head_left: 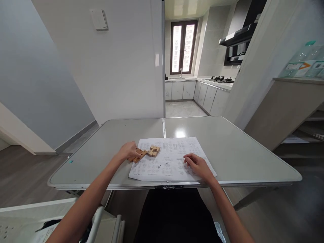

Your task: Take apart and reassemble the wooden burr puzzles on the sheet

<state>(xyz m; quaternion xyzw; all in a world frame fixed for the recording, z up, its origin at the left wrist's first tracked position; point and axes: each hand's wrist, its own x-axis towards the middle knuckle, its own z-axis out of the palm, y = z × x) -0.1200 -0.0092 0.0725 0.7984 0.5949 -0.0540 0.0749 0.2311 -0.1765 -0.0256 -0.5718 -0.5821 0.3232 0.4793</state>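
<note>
**Close quarters at nine o'clock**

The tabletop (240,155) carries a printed sheet (174,163), which could skid or crease if the left hand (128,151) dragged the dark wooden pieces (139,157) lying across its nine o'clock edge. That hand bends fingers and thumb over them; whether its grip is firm, I cannot tell. The right hand (198,165), half-curled with nothing visible in it, is over the sheet's four o'clock side. A careless push toward three o'clock could scatter the pale block cluster (153,151), since it sits just beside the dark pieces. Their long axis appears to run from eight to two o'clock; the cluster is too blocky to show one.
</note>
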